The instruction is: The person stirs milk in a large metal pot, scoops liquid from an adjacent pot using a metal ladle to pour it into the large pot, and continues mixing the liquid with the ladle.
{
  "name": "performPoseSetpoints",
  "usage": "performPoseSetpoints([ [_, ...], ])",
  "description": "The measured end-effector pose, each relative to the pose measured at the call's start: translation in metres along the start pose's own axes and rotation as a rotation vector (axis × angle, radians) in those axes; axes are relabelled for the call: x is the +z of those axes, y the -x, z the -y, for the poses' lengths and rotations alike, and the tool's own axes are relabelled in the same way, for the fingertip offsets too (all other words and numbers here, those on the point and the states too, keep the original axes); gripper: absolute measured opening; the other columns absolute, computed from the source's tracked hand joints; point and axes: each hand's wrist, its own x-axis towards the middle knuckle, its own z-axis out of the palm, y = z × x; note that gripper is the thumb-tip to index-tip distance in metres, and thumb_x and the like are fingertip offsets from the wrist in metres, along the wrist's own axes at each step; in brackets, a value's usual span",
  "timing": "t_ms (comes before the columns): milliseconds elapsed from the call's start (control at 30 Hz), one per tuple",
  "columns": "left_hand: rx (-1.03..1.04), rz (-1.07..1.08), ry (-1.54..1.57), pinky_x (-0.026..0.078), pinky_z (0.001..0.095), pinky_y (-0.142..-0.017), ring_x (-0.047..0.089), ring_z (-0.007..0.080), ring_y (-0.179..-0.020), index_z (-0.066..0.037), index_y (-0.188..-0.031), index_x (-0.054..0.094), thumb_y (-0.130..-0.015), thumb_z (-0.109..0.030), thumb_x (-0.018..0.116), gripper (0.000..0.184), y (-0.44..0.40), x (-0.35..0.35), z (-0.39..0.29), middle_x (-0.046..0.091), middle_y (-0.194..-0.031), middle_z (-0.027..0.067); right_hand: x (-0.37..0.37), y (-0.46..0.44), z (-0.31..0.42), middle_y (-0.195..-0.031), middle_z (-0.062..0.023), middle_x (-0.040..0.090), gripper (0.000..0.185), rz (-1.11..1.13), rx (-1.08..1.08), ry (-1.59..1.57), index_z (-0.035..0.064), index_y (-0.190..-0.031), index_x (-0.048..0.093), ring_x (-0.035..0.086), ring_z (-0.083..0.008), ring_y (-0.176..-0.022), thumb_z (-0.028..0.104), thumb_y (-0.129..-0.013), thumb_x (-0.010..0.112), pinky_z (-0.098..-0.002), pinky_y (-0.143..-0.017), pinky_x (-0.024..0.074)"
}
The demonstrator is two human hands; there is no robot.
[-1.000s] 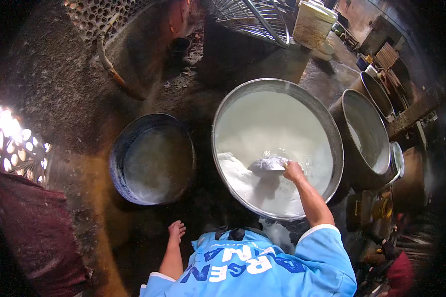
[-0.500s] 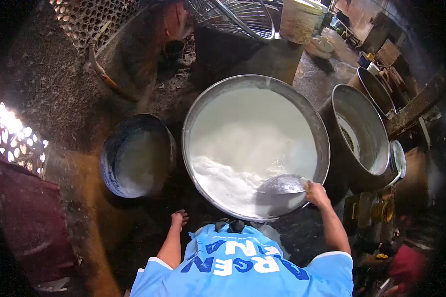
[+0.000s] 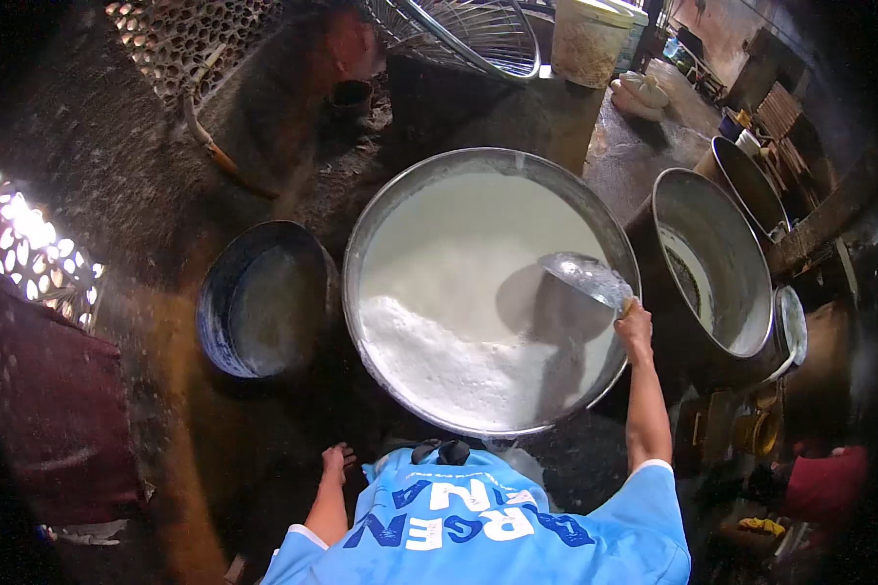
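Observation:
A wide round metal vat stands in front of me. It holds white milky liquid, with thick white foam along the near side. My right hand is closed round the short handle of a shallow metal scoop. The scoop is tilted above the liquid at the vat's right side and casts a shadow on the surface. Low on the left, apart from the vat, my left hand hangs with its fingers apart, holding nothing.
A smaller dark basin stands left of the vat. Close on the right is a tall metal pot, with another pot behind it. A stained bucket and a wire-spoked round frame sit at the back.
My right hand has raised the scoop from the foam near the front rim and moved it away from me, over the liquid. The left hand has lowered slightly.

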Motion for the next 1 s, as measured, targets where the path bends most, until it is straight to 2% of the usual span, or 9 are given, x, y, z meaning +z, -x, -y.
performPoseSetpoints([
  [67, -0.001, -0.006, 0.010, 0.046, 0.0374, -0.065, 0.060, 0.0204, -0.071, -0.009, -0.106, 0.057, -0.085, -0.022, 0.045, 0.028, 0.008, -0.003, -0.004, 0.063, -0.091, 0.0084, 0.041, -0.015, -0.021, -0.092, -0.0232, 0.063, 0.036, 0.012, -0.091, 0.017, -0.0003, -0.099, 0.056, 0.060, -0.0404, -0.088, 0.011, -0.066, 0.062, -0.0446, -0.074, 0.0504],
  [100, -0.001, -0.014, 0.013, 0.045, 0.0371, -0.065, 0.060, 0.0200, -0.072, -0.010, -0.106, 0.057, -0.085, -0.022, 0.044, 0.028, 0.011, -0.002, -0.007, 0.063, -0.091, 0.0079, 0.043, -0.007, -0.014, -0.081, -0.0208, 0.064, 0.034, 0.008, -0.114, -0.028, -0.0021, -0.095, 0.057, 0.064, -0.0367, -0.074, 0.010, -0.065, 0.062, -0.0437, -0.062, 0.0527],
  [167, 0.001, -0.025, 0.021, 0.045, 0.0365, -0.064, 0.060, 0.0195, -0.072, -0.010, -0.106, 0.057, -0.085, -0.022, 0.044, 0.028, 0.012, -0.004, -0.004, 0.063, -0.092, 0.0074, 0.047, 0.006, 0.002, -0.067, -0.0172, 0.063, 0.028, 0.190, 0.024, -0.170, -0.0015, -0.092, 0.058, 0.063, -0.0283, -0.056, 0.010, -0.066, 0.059, -0.0390, -0.048, 0.0517],
  [267, 0.011, -0.015, 0.016, 0.044, 0.0357, -0.062, 0.060, 0.0192, -0.071, -0.011, -0.107, 0.057, -0.085, -0.022, 0.044, 0.028, 0.008, -0.006, -0.003, 0.063, -0.093, 0.0071, 0.062, 0.036, 0.022, -0.059, -0.0136, 0.060, 0.026, 0.200, 0.038, -0.289, -0.0010, -0.090, 0.059, 0.058, -0.0214, -0.043, 0.007, -0.065, 0.057, -0.0348, -0.038, 0.0478],
  [567, 0.026, 0.072, -0.039, 0.046, 0.0346, -0.064, 0.062, 0.0184, -0.075, -0.010, -0.109, 0.057, -0.084, -0.017, 0.040, 0.031, -0.026, 0.005, -0.045, 0.064, -0.093, 0.0069, 0.150, 0.105, 0.063, -0.060, -0.0122, 0.059, 0.024, 0.344, 0.051, -0.371, -0.0008, -0.086, 0.056, 0.058, -0.0234, -0.046, 0.005, -0.064, 0.056, -0.0349, -0.038, 0.0482],
  [667, 0.033, 0.107, -0.074, 0.046, 0.0345, -0.065, 0.062, 0.0177, -0.076, -0.010, -0.109, 0.058, -0.084, -0.017, 0.039, 0.032, -0.041, 0.008, -0.073, 0.064, -0.094, 0.0065, 0.161, 0.132, 0.094, -0.061, -0.0127, 0.059, 0.025, 0.366, 0.042, -0.300, -0.0009, -0.087, 0.055, 0.058, -0.0232, -0.046, 0.006, -0.063, 0.058, -0.0350, -0.038, 0.0486],
  [767, 0.059, 0.138, -0.100, 0.046, 0.0341, -0.065, 0.062, 0.0171, -0.075, -0.010, -0.110, 0.058, -0.084, -0.017, 0.039, 0.033, -0.057, 0.006, -0.098, 0.064, -0.095, 0.0058, 0.181, 0.154, 0.113, -0.061, -0.0132, 0.059, 0.026, 0.383, -0.065, -0.346, -0.0006, -0.088, 0.055, 0.058, -0.0226, -0.045, 0.007, -0.063, 0.060, -0.0347, -0.039, 0.0483],
  [800, 0.062, 0.146, -0.092, 0.046, 0.0341, -0.065, 0.062, 0.0172, -0.075, -0.011, -0.110, 0.057, -0.084, -0.018, 0.040, 0.032, -0.061, 0.004, -0.102, 0.064, -0.095, 0.0058, 0.159, 0.169, 0.142, -0.059, -0.0112, 0.058, 0.028, 0.418, 0.018, -0.385, -0.0004, -0.089, 0.055, 0.057, -0.0205, -0.045, 0.007, -0.064, 0.061, -0.0338, -0.039, 0.0480],
  [1000, 0.006, 0.179, -0.048, 0.046, 0.0341, -0.063, 0.062, 0.0189, -0.076, -0.010, -0.113, 0.056, -0.087, -0.023, 0.046, 0.030, -0.099, -0.023, -0.115, 0.064, -0.096, 0.0077, 0.117, 0.201, 0.213, -0.060, -0.0077, 0.055, 0.028, 0.512, 0.058, -0.487, -0.0007, -0.091, 0.054, 0.056, -0.0161, -0.046, 0.001, -0.064, 0.060, -0.0319, -0.039, 0.0488],
])
